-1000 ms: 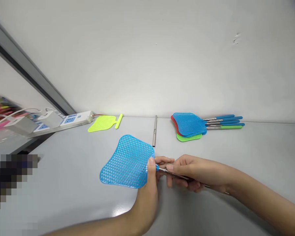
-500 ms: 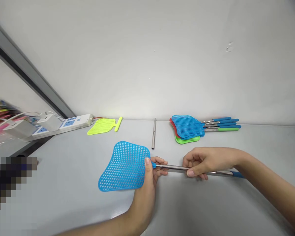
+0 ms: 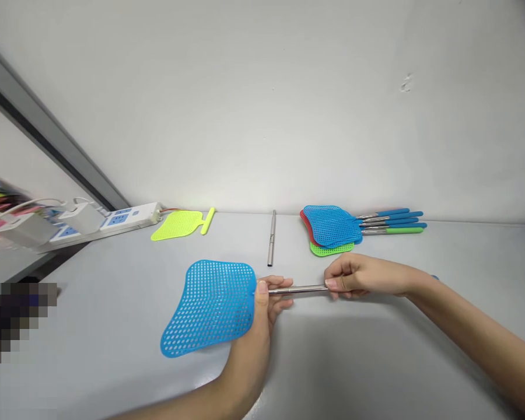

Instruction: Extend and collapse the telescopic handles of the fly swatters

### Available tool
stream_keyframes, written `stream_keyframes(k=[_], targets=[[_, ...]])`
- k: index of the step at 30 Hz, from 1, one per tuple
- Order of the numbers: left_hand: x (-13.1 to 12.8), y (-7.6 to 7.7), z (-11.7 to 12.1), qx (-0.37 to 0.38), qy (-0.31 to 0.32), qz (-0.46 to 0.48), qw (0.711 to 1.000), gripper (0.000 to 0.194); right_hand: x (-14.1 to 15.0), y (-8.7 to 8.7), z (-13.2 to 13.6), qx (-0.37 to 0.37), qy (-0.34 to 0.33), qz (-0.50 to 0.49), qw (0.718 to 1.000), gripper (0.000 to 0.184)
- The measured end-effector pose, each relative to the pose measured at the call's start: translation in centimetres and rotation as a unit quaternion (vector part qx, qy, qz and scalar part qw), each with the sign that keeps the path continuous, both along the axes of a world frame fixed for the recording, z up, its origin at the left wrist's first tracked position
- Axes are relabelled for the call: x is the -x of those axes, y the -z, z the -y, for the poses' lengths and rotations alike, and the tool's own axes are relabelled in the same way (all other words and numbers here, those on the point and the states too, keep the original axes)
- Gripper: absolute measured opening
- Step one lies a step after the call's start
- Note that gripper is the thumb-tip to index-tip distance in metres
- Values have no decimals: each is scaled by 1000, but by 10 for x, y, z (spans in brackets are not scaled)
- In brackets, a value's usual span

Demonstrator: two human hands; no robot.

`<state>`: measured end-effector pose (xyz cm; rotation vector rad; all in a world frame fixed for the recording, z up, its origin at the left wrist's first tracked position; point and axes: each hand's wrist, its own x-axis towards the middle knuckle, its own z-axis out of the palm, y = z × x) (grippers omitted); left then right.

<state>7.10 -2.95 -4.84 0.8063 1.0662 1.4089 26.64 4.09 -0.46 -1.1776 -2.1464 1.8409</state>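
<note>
A blue fly swatter [image 3: 214, 306] with a perforated head and a thin metal telescopic rod is held level above the table. My left hand [image 3: 262, 315] is closed on it where the head meets the rod, thumb on top and fingers beneath. Farther right, my right hand [image 3: 354, 277] pinches the metal rod between thumb and fingers. Most of the handle end is hidden behind my right hand and forearm; a bit of blue grip shows past the wrist. Beyond my hands, a loose metal rod [image 3: 272, 239] lies on the table.
Several swatters [image 3: 332, 226] with blue, red and green heads lie stacked by the wall, handles pointing right. A yellow swatter head with a T-shaped end [image 3: 179, 225] lies at the back left. Beside it, a white power strip [image 3: 144, 216] holds plugged-in chargers on the grey table [image 3: 332, 367].
The swatter has shifted left, its head now farther from the right hand's side. My left hand has slid onto the neck, and my right hand has moved slightly up along with the rod.
</note>
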Motion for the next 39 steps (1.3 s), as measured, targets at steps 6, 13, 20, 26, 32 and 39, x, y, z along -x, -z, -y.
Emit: stream_keyframes(k=[6,13,20,26,32,39], targets=[[4,-1,7,9,59,-17,998,26,7,5,6,63,13,-19,998,31],[7,-3,13,11,108,-26,994,31,13,6,13,143,15,-25,989,29],[5,-2,20,6,130,-12,991,31,18,1,15,198,2,-32,980,26],[6,-2,16,7,147,-14,989,32,20,3,14,212,10,-36,977,25],[6,-3,14,3,160,6,987,32,20,5,14,219,16,-43,975,24],[4,-1,16,-10,171,46,984,31,17,10,11,256,7,-47,966,25]])
